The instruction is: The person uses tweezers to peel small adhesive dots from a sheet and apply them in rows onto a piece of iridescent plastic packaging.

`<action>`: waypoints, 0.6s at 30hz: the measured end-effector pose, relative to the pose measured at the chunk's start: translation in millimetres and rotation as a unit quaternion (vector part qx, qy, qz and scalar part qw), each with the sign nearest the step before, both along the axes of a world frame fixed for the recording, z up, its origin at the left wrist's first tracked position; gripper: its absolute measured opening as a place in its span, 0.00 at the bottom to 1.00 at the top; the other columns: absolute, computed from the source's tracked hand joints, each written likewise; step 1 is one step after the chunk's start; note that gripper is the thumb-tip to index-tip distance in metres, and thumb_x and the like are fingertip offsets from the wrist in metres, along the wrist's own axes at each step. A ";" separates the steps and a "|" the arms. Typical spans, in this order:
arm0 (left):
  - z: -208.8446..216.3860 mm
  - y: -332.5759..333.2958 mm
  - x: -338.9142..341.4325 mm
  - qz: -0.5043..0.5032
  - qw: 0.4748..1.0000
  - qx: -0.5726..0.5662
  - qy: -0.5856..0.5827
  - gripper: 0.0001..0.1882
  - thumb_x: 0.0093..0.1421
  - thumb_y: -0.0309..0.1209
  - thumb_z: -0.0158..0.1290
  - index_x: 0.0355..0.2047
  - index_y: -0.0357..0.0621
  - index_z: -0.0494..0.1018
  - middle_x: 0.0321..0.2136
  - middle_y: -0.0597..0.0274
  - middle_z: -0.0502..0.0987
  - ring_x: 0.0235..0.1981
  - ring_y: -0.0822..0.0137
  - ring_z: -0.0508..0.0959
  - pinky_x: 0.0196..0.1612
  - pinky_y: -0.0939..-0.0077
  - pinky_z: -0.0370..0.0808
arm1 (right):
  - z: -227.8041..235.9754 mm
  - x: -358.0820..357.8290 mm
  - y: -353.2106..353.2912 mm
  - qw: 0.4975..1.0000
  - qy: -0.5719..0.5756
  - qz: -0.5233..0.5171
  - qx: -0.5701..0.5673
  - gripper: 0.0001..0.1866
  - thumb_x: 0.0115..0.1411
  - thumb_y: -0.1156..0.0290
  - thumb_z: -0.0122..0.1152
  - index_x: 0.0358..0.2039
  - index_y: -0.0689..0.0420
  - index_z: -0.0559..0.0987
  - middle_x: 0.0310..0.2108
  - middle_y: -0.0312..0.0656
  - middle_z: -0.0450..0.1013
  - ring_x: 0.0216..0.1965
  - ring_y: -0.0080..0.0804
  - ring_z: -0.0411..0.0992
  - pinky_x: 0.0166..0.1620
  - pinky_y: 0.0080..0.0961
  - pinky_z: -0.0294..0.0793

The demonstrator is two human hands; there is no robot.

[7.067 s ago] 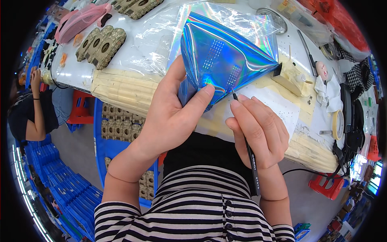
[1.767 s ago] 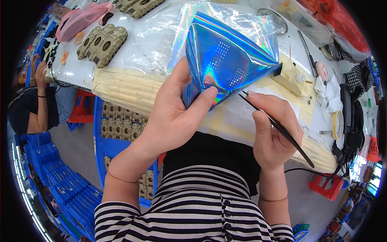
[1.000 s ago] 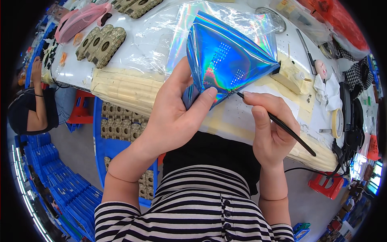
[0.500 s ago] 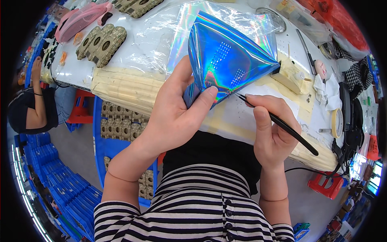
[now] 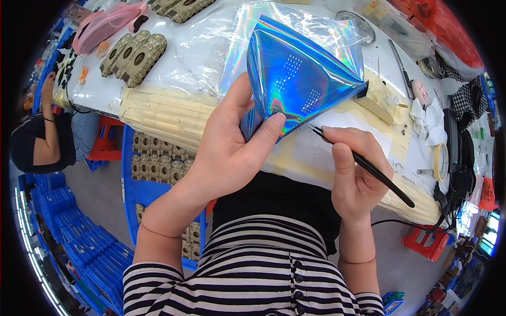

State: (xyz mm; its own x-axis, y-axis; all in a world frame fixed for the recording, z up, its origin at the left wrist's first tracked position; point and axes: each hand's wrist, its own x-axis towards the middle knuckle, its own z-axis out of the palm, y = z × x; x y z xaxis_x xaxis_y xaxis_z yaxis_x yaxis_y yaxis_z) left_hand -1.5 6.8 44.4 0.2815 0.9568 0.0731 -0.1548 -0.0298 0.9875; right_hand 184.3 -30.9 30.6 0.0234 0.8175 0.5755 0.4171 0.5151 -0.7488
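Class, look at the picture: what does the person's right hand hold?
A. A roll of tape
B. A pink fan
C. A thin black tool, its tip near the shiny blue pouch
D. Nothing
C: the right hand grips a thin black tool pointing at the iridescent blue pouch, which the left hand pinches.

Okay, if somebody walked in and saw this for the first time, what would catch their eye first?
Most likely the shiny blue iridescent folded sheet at top centre, pinched at its lower corner by the left hand. Just right of it, the right hand holds a thin black brush with its tip near that corner. Behind both lies the white worktable.
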 end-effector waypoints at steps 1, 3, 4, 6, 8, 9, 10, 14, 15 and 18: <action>0.5 -0.1 0.0 -0.001 1.000 0.006 0.001 0.23 0.63 0.22 0.53 0.58 0.34 0.62 0.48 0.60 0.75 0.48 0.74 0.74 0.52 0.77 0.71 | 1.7 -0.8 -0.1 1.000 -0.008 0.005 0.005 0.08 0.54 0.77 0.68 0.35 0.63 0.81 0.30 0.45 0.79 0.30 0.35 0.77 0.36 0.25 0.76; 0.9 -0.4 0.6 0.001 1.000 -0.002 -0.004 0.23 0.63 0.22 0.53 0.58 0.34 0.62 0.48 0.60 0.75 0.48 0.74 0.74 0.52 0.77 0.71 | 2.5 -2.4 -0.4 0.999 -0.042 0.004 0.030 0.09 0.53 0.76 0.69 0.35 0.62 0.82 0.31 0.45 0.79 0.31 0.36 0.77 0.36 0.26 0.77; 1.1 -0.6 0.9 0.002 1.000 -0.006 -0.006 0.23 0.63 0.22 0.53 0.58 0.34 0.62 0.48 0.60 0.75 0.47 0.74 0.74 0.52 0.77 0.71 | 2.5 -3.1 -0.2 0.996 -0.068 -0.001 0.051 0.10 0.52 0.75 0.70 0.35 0.62 0.82 0.31 0.44 0.79 0.31 0.37 0.77 0.36 0.27 0.78; 1.3 0.2 -0.5 0.001 1.000 -0.012 0.011 0.23 0.63 0.22 0.54 0.57 0.34 0.63 0.48 0.60 0.75 0.47 0.74 0.74 0.52 0.77 0.71 | -0.2 -5.4 1.2 0.987 -0.130 -0.016 0.096 0.12 0.49 0.72 0.72 0.35 0.59 0.82 0.32 0.44 0.79 0.31 0.38 0.77 0.37 0.29 0.80; 0.8 0.7 -0.8 0.002 1.000 -0.012 0.017 0.23 0.63 0.23 0.54 0.57 0.34 0.63 0.47 0.60 0.75 0.47 0.74 0.74 0.52 0.77 0.71 | -1.3 -7.8 1.3 0.980 -0.158 -0.020 0.116 0.13 0.49 0.71 0.72 0.35 0.59 0.82 0.32 0.43 0.79 0.31 0.38 0.77 0.37 0.29 0.80; 0.4 0.7 -0.6 0.004 1.000 -0.009 0.016 0.23 0.63 0.23 0.54 0.57 0.34 0.63 0.47 0.60 0.75 0.47 0.74 0.74 0.52 0.77 0.71 | -1.8 -8.4 1.1 0.977 -0.171 -0.022 0.126 0.13 0.48 0.71 0.72 0.35 0.58 0.82 0.33 0.43 0.79 0.31 0.38 0.77 0.37 0.29 0.80; -0.1 0.7 -0.4 0.006 1.000 -0.006 0.014 0.23 0.63 0.23 0.54 0.57 0.34 0.63 0.47 0.60 0.75 0.47 0.74 0.74 0.52 0.77 0.71 | -4.1 -8.4 1.4 0.974 -0.180 -0.028 0.134 0.14 0.48 0.70 0.72 0.35 0.58 0.81 0.33 0.43 0.79 0.31 0.38 0.77 0.37 0.29 0.80; 0.1 0.5 0.9 0.007 1.000 0.003 0.006 0.23 0.63 0.23 0.54 0.57 0.34 0.63 0.47 0.60 0.75 0.47 0.74 0.74 0.51 0.78 0.71 | -3.8 -8.0 1.4 0.972 -0.190 -0.030 0.139 0.14 0.48 0.70 0.72 0.35 0.58 0.82 0.33 0.43 0.79 0.31 0.38 0.78 0.37 0.29 0.81; 0.1 0.4 0.8 0.007 1.000 0.002 0.006 0.23 0.63 0.23 0.54 0.57 0.34 0.63 0.47 0.60 0.75 0.47 0.74 0.74 0.51 0.78 0.72 | -3.4 -8.6 1.5 0.970 -0.194 -0.030 0.144 0.14 0.48 0.70 0.72 0.35 0.58 0.82 0.33 0.43 0.79 0.31 0.38 0.78 0.37 0.29 0.81; -0.4 0.0 1.0 0.010 1.000 0.003 0.006 0.24 0.63 0.23 0.54 0.58 0.34 0.63 0.47 0.60 0.75 0.46 0.74 0.74 0.51 0.78 0.72 | -4.5 -9.1 2.5 0.969 -0.194 -0.031 0.148 0.14 0.47 0.70 0.72 0.35 0.58 0.82 0.33 0.43 0.79 0.31 0.38 0.78 0.36 0.30 0.81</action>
State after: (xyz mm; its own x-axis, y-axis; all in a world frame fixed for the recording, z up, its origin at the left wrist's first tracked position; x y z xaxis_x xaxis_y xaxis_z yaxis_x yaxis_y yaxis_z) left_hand -0.5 6.8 44.0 0.2637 0.9616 0.0764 -0.1431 -0.0394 0.9889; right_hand 175.2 -28.4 26.1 -0.1988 0.6186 0.7601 0.6745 0.6491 -0.3518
